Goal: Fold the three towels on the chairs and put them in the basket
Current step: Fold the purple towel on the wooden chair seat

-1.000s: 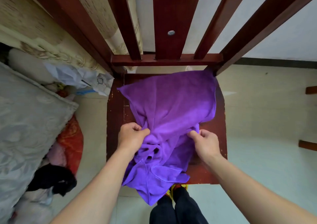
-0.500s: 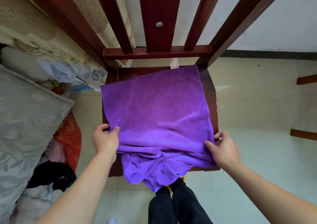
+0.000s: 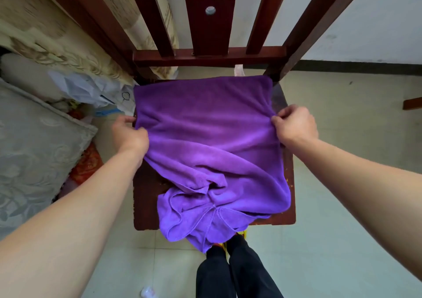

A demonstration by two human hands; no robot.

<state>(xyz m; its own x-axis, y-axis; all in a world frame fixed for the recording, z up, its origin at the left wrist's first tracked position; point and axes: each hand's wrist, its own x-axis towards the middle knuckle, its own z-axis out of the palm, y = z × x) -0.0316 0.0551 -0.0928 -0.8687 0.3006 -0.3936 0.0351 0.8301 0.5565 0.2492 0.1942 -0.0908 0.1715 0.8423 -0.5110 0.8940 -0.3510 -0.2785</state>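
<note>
A purple microfibre towel [image 3: 210, 138] lies spread over the seat of a dark red wooden chair [image 3: 146, 190]. Its far edge runs straight along the back of the seat, just under the slatted backrest. The near part is bunched into loose folds, and a stitched corner hangs over the front edge of the seat towards the pale tiled floor [image 3: 342, 229].

The left hand [image 3: 130, 135] grips the towel's left edge about halfway along the seat. Its fingers [image 3: 124, 119] are curled round the hem, so the cloth passes between thumb and fingers and the edge is lifted a little off the wood. The right hand [image 3: 294, 126] holds the opposite edge at about the same height, its fingers [image 3: 285, 113] curled and clamped on a small pinch of fabric. The cloth between the two hands is drawn fairly flat, with shallow creases running across it.

The person's legs in black trousers [image 3: 235, 272] stand just in front of the seat, partly under the hanging corner. A grey patterned cushion [image 3: 34, 142] lies to the left of the chair, with crumpled white plastic bags [image 3: 86, 87] beyond it
</note>
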